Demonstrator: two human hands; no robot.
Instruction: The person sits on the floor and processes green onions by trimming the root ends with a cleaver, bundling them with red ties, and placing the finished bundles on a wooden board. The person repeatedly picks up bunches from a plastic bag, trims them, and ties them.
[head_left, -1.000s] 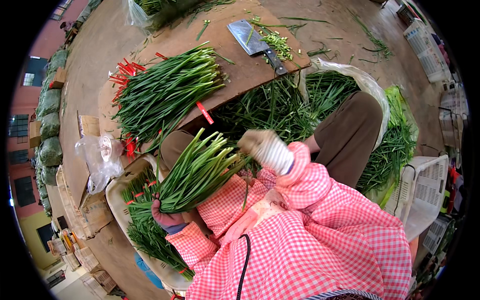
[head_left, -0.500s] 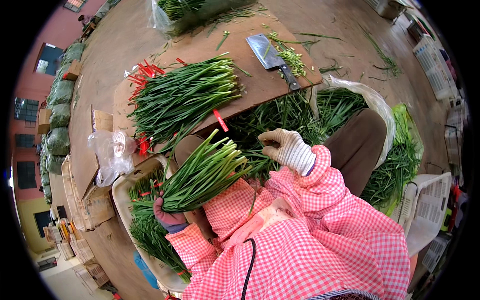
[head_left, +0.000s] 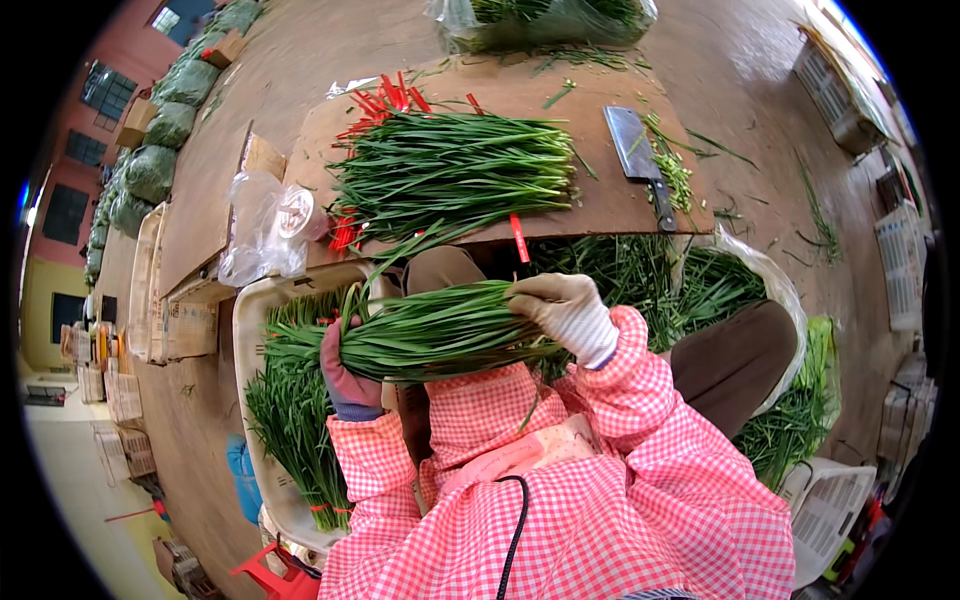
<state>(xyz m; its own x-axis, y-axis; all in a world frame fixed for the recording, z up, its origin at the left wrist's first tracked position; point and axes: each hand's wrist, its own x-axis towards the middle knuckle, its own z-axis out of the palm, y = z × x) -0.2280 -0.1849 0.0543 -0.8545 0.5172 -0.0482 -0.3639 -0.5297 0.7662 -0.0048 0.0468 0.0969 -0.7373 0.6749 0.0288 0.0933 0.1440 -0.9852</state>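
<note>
A loose bunch of garlic chives (head_left: 440,330) lies level across my lap, between my two gloved hands. My left hand (head_left: 345,368), in a mauve glove, is closed round the leafy end. At the pale stem ends, my right hand (head_left: 568,310) in a white and beige knit glove pinches the bunch. On the wooden board (head_left: 610,215) in front lies a larger heap of chives (head_left: 450,165), stems to the right. Red tie strips (head_left: 390,97) stick out at its left. A cleaver (head_left: 630,145) rests on the board's right side, beside chopped stem bits (head_left: 674,175).
At my left a white crate (head_left: 243,330) holds chives tied with red bands. A clear plastic bag (head_left: 255,235) and a round tub (head_left: 298,212) sit by the board's left edge. Loose chives fill bags (head_left: 790,335) at my right. Another chive bag (head_left: 540,35) stands beyond the board.
My right hand has moved from apart to the bunch's stem ends. The bunch has swung from tilted upward to nearly level. The view has shifted, so the board appears further right.
</note>
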